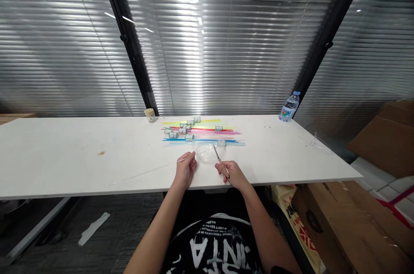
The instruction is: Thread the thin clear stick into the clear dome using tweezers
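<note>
Water bottle (289, 108), blue cap, upright, far right corner of worktop (74, 149). Small beige cup (150, 115), worktop's far edge, left of centre. Brown stain (101, 153), worktop's left part. Slatted blinds (207, 50), dark posts (127, 39) behind worktop. Cardboard boxes (355, 222), printed yellowish bag (299, 224) right of worktop, lower down. White scrap (93, 228) on floor (126, 226), near side of worktop, left.

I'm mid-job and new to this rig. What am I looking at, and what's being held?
There is no robot here: these are a person's bare hands, seen by one camera worn on the head, looking forward and down. The left hand holds a thin, clear strand that trails leftward. The right hand holds scissors, blades pointing away. On the white table, beyond the hands, lie thin coloured strips with small labels. A cup and a bottle stand near the far edge.
</note>
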A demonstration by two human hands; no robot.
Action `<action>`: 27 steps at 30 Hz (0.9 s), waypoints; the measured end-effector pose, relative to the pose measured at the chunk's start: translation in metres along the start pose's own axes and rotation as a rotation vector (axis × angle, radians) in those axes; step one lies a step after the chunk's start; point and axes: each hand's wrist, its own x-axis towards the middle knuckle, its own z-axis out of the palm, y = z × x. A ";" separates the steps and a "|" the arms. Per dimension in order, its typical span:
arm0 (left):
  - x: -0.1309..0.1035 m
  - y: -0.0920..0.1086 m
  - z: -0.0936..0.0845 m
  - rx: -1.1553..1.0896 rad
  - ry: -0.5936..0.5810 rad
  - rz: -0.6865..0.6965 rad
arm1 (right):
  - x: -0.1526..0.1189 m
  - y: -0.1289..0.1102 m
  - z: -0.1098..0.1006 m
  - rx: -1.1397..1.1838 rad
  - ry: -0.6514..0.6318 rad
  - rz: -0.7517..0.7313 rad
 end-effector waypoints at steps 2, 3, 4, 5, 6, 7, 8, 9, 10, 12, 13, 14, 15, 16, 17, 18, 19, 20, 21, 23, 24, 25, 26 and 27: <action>0.000 0.000 0.000 0.000 0.002 0.001 | 0.000 0.001 0.000 -0.002 0.000 0.004; 0.000 0.000 0.000 0.001 0.002 0.001 | 0.000 0.001 0.000 -0.004 -0.001 0.006; 0.000 0.000 -0.001 0.001 0.003 0.002 | 0.000 0.001 0.000 -0.005 -0.002 0.006; 0.000 0.000 -0.001 0.002 0.003 0.001 | 0.000 0.001 0.000 -0.006 -0.003 0.005; -0.001 0.000 -0.001 0.002 0.003 0.001 | 0.001 0.001 0.000 -0.008 -0.002 0.002; -0.001 0.000 -0.001 0.002 0.003 0.001 | 0.001 0.001 0.000 -0.010 -0.002 -0.002; -0.001 0.000 0.000 0.003 0.003 0.002 | 0.000 0.001 0.000 -0.012 -0.001 -0.005; -0.001 0.000 0.000 0.003 0.002 0.002 | 0.000 0.001 0.000 -0.013 0.000 -0.006; -0.001 0.000 0.000 0.002 0.001 0.002 | 0.000 0.001 0.000 -0.016 0.001 -0.007; 0.000 0.000 0.000 -0.002 0.000 0.001 | 0.000 0.001 0.000 -0.021 0.006 -0.005; 0.000 0.000 0.000 -0.003 0.000 0.000 | 0.000 0.001 0.000 -0.022 0.007 -0.005; 0.000 0.000 0.000 -0.004 0.001 0.000 | 0.000 0.002 0.000 -0.021 0.009 -0.006; 0.000 0.000 0.000 -0.005 0.001 -0.001 | 0.000 0.002 0.000 -0.019 0.012 -0.008; 0.000 0.000 0.000 -0.005 0.002 -0.001 | -0.001 0.002 0.000 -0.014 0.014 -0.010; 0.000 0.000 0.000 -0.006 0.002 -0.001 | -0.001 0.002 0.000 -0.007 0.016 -0.010; 0.000 0.000 0.001 -0.008 0.003 -0.002 | -0.001 0.003 0.000 0.001 0.018 -0.011; -0.001 0.000 0.001 -0.010 0.005 -0.004 | -0.001 0.003 0.000 0.011 0.017 -0.011; -0.001 0.000 0.001 -0.012 0.007 -0.006 | -0.001 0.003 0.000 0.023 0.015 -0.012; -0.001 0.001 0.001 -0.015 0.010 -0.007 | -0.001 0.003 -0.001 0.036 0.009 -0.013; -0.001 0.001 0.002 -0.021 0.015 -0.008 | -0.001 0.004 -0.001 0.060 0.000 -0.022; -0.001 0.001 0.002 -0.025 0.015 -0.008 | -0.001 0.004 -0.001 0.070 -0.004 -0.027; -0.001 0.001 0.002 -0.028 0.014 -0.008 | -0.001 0.004 -0.002 0.080 -0.007 -0.032; -0.001 0.001 0.001 -0.032 0.011 -0.008 | -0.001 0.004 -0.002 0.087 -0.009 -0.035; -0.001 0.001 0.001 -0.034 0.009 -0.009 | -0.001 0.005 -0.002 0.094 -0.013 -0.036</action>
